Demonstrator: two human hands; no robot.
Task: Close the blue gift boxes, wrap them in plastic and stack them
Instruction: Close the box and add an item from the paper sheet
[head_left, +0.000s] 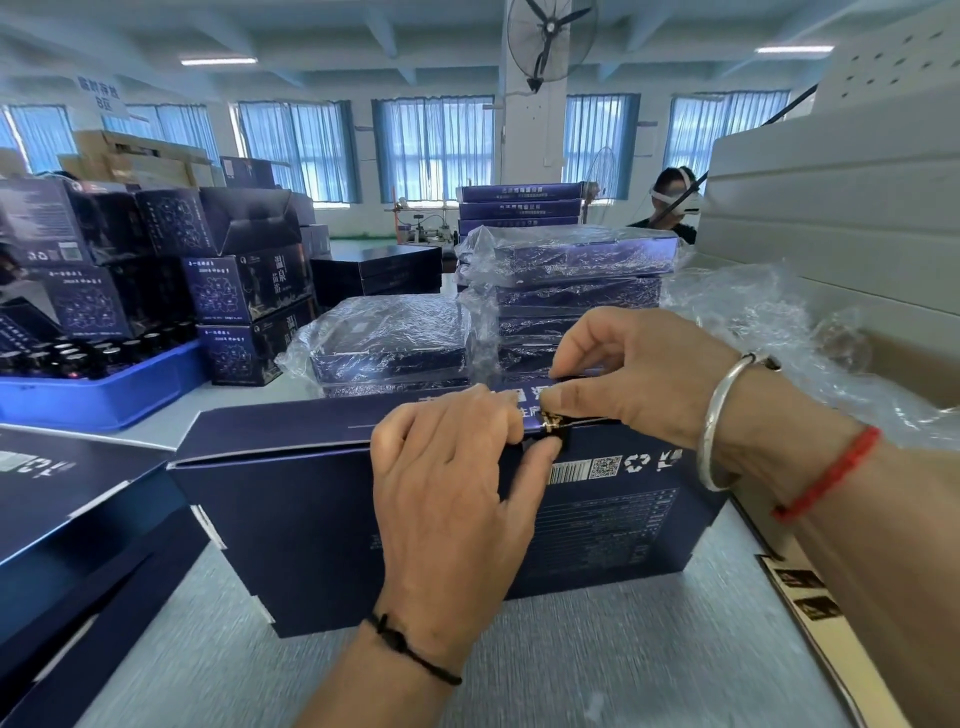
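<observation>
left hand curls over the top edge of the box, thumb pressing the seam, likely to steady it. right hand pinches the lid flap with the fingertips, seemingly to tuck it shut. the box sits on the tabletop, near the person. wrapped boxes are stacked behind, close for adding the next.

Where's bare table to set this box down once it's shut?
Bare table lies in front of the box both hands hold, and a strip between the blue tray and that box. Behind it is crowded: wrapped stacks, plastic.
</observation>
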